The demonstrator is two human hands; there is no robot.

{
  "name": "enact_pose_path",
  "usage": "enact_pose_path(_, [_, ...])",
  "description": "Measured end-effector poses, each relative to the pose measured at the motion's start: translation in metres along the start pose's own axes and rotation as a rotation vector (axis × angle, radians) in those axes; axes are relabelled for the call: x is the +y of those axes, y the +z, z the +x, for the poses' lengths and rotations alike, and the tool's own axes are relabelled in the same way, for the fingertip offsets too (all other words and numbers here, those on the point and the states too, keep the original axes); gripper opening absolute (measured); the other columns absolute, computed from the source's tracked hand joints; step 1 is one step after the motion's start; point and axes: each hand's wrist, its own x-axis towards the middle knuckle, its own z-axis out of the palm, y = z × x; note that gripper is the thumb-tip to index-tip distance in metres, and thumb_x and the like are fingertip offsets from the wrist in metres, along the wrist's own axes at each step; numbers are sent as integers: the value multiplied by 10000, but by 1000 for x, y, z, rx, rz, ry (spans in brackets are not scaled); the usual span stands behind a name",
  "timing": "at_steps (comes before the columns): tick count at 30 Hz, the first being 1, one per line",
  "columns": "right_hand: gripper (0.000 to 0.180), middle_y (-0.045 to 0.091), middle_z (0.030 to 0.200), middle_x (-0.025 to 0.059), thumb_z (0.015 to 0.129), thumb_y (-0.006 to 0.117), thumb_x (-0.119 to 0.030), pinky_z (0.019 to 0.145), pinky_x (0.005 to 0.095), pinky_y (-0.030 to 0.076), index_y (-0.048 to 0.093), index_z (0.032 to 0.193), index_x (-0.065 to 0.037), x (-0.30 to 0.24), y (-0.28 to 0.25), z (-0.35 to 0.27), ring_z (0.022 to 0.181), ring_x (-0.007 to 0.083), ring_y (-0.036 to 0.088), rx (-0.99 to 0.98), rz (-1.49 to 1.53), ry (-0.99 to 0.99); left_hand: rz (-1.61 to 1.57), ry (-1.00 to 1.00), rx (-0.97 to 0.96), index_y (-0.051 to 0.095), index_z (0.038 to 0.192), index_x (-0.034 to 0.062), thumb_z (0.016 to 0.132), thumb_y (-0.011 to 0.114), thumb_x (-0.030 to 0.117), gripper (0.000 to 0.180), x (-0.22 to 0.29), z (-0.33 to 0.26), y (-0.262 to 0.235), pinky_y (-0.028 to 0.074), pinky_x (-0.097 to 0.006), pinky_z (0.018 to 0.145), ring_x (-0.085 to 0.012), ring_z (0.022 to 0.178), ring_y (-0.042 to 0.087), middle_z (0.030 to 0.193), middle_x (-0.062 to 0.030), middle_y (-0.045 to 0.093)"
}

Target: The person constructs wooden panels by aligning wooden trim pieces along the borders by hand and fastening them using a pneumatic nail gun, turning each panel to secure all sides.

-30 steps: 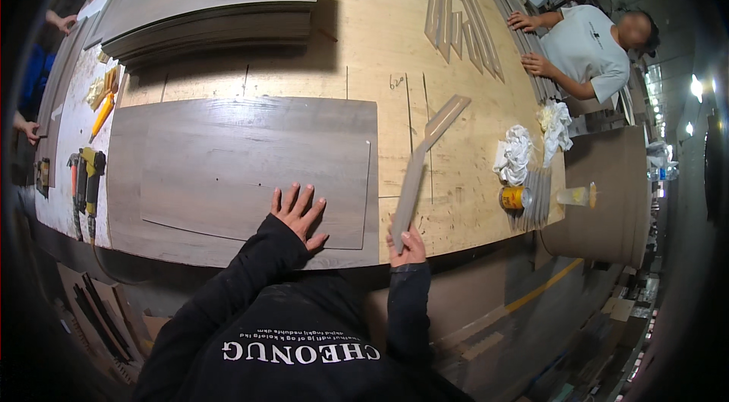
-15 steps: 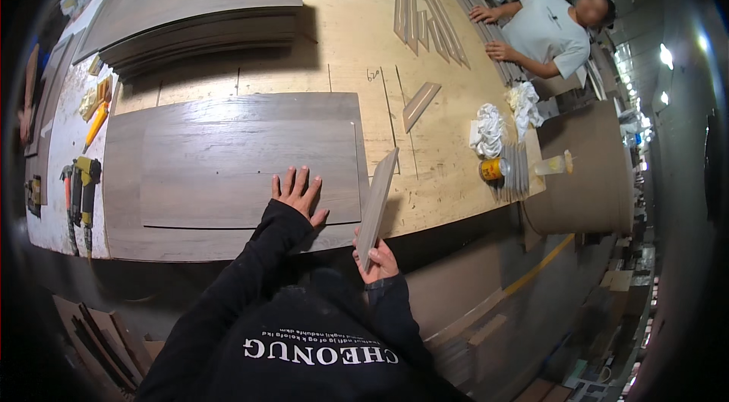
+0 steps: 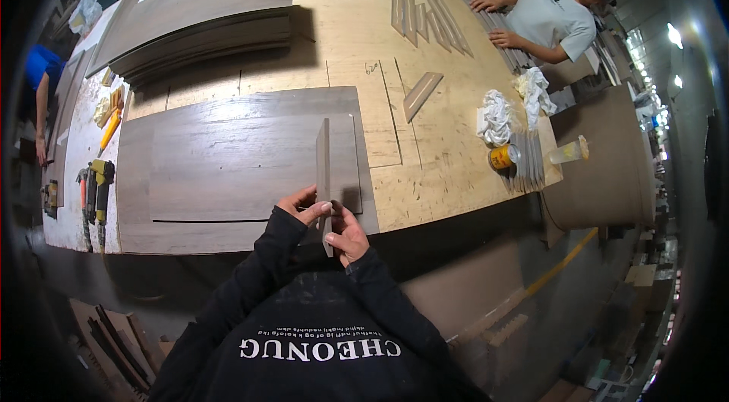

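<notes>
Over nr-right part of the grey-brown wood-grain panel [image 3: 235, 148], a slim wood trim strip [image 3: 323, 163] is held up: L hand [image 3: 301, 207] pinching its nr half, thumb vs. fingers; R hand [image 3: 350, 238] pinching closer to nr end, some fingertips hidden. Prob. best: light, even grip, strip kept off panel face.

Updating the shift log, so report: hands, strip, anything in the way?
Left hand and right hand both on the grey strip. Strip held over the panel's near edge. Another piece lies right of the panel, clear of both hands.
</notes>
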Motion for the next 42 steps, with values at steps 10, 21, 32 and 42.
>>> enact_pose_path(10, [499,565,1027,140,748,606,-113,737,262,468,414,1189,20,-73,-90,105,833,158,577,249,-736,-41,806,-5,468,613,915,-11,620,709,338,466,-19,63,28,475,-292,627,-226,676,596,772,-165,603])
enact_pose_path(21, [351,643,840,64,751,581,-296,732,314,469,594,1014,-64,-98,-105,166,795,241,601,195,-1015,7,1314,-61,611,581,978,-11,600,723,361,550,-22,97,88,471,-308,554,-244,581,564,712,-141,545])
enact_pose_path(32, [329,646,785,44,726,620,-278,657,271,475,615,986,-77,-96,-102,166,696,190,611,235,-1094,-3,1487,-169,610,554,1036,-11,640,688,381,573,-25,100,97,462,-325,575,-264,635,544,750,-144,519])
enact_pose_path(42, [287,639,790,66,719,620,-269,660,285,475,639,941,-89,-93,-101,165,724,225,610,265,-1145,-62,1382,-214,572,475,1137,20,633,673,400,661,-34,97,97,454,-352,605,-300,692,529,834,-153,479])
